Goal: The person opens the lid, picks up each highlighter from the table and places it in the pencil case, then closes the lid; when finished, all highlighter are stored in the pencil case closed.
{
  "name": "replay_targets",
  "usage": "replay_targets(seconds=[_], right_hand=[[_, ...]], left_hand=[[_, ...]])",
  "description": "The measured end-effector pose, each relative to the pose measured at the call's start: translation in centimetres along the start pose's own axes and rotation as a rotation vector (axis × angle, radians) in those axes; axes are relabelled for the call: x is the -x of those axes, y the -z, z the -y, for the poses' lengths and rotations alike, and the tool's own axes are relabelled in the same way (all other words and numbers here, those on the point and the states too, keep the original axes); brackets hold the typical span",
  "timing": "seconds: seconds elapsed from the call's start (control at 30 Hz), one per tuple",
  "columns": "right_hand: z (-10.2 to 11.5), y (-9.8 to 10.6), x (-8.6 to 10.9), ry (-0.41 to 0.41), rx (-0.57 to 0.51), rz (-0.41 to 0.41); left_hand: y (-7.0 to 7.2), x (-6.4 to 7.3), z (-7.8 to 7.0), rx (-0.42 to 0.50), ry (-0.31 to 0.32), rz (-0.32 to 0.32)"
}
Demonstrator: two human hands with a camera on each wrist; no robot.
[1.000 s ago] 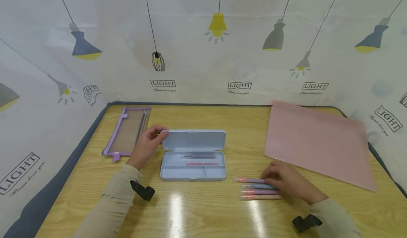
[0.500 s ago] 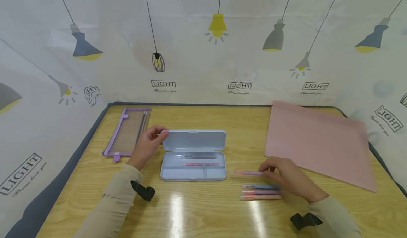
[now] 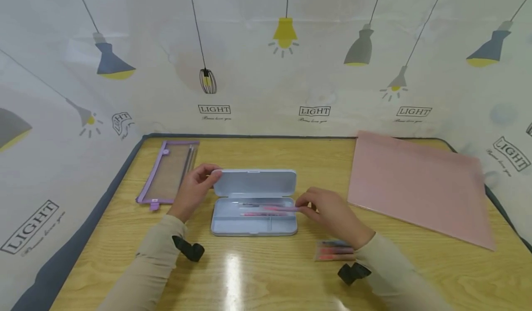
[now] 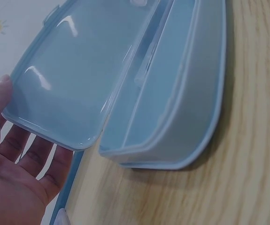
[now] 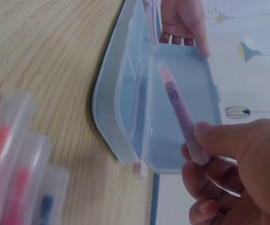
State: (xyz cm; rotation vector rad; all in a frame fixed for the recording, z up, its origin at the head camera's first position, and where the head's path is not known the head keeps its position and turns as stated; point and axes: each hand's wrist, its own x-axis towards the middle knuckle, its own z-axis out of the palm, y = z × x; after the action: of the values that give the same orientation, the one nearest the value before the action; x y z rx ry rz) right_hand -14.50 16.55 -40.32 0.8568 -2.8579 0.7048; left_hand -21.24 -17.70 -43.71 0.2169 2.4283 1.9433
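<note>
A pale blue pencil case [image 3: 238, 226] stands with its lid [image 3: 255, 184] raised. My left hand [image 3: 193, 191] holds the lid's left corner, thumb on the inner face and fingers behind. Over the case's right end, my right hand [image 3: 336, 211] pinches a purple marker [image 5: 184, 115] by its rear end; its clear cap and pink tip point left above the long back compartment. In that compartment lie a grey pen [image 3: 247, 205] and a pink pen [image 3: 253, 214]. Several capped markers [image 3: 332, 251] lie side by side on the table, partly hidden by my right wrist.
At the back left lies a mesh zip pouch [image 3: 168, 177] with purple edging and dark, thin sticks inside. A flat pink folder [image 3: 420, 191] covers the table's back right. A wall sheet printed with lamps [image 3: 284, 29] stands behind the table.
My right hand has lifted the purple marker from the row on the table and carried it left, over the pencil case. The left hand stays at the lid.
</note>
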Motion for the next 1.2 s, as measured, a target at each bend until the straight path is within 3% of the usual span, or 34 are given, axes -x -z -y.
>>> replay_targets(seconds=[0.3, 0.57, 0.93, 1.2], right_hand=[[1.2, -2.6, -2.6, -0.029, 0.034, 0.005], [1.0, -4.3, -2.9, -0.01, 0.098, 0.029], [0.7, -4.8, -3.0, 0.068, 0.124, 0.006], [0.8, -4.7, -2.8, 0.049, 0.155, 0.048]], left_hand=[[0.0, -0.2, -0.1, 0.0, -0.013, 0.002], [0.0, -0.3, -0.1, -0.008, -0.012, 0.007], [0.0, -0.3, -0.1, -0.004, -0.016, 0.001], [0.1, -0.1, 0.1, -0.008, -0.027, -0.012]])
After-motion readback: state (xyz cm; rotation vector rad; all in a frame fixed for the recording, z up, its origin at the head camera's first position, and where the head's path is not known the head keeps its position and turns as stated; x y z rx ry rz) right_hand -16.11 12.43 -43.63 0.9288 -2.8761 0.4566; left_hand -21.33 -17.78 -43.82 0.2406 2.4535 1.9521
